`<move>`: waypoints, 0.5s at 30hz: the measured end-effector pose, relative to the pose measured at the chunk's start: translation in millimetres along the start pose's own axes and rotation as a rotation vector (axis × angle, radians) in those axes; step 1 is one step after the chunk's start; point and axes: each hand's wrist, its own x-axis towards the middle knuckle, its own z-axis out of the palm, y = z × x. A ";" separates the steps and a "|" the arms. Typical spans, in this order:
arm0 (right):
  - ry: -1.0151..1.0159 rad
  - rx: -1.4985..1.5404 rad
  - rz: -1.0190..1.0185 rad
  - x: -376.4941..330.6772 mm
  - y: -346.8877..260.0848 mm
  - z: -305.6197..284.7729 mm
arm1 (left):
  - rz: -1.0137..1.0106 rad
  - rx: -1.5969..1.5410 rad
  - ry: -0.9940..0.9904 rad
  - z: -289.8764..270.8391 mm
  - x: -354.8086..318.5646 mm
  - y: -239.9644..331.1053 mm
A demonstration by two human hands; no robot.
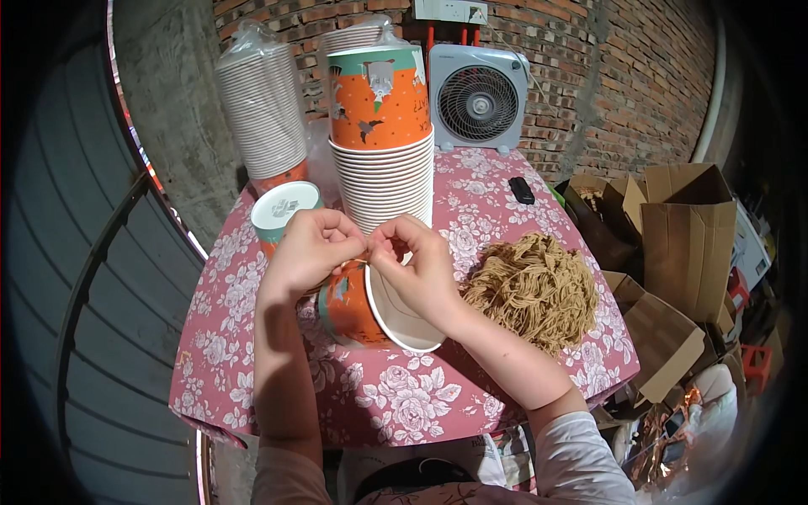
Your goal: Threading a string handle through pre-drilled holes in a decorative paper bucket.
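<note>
An orange and green paper bucket (352, 313) lies on its side near the middle of the table, its white-rimmed mouth turned to the right. Over its upper side my left hand (316, 246) and my right hand (414, 263) meet, fingertips pinched close together. Between them shows a short bit of tan cord (358, 261); both hands pinch it beside the bucket's rim. My right hand partly covers the bucket's mouth. To the right lies a loose heap of tan cords (539, 290). Just behind my hands stands a tall stack of nested paper buckets (383, 177), the top one upside down.
Another bucket (286, 206) stands upside down at the left, near a bagged stack of white-rimmed buckets (263, 114). A box fan (480, 97) and a small black object (522, 190) are on the flowered tablecloth (412, 396). Cardboard boxes (686, 244) crowd the right side.
</note>
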 end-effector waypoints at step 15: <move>-0.002 0.183 0.123 -3.7 11.8 7.7 | 0.021 -0.182 -0.117 -7.7 -1.0 -1.0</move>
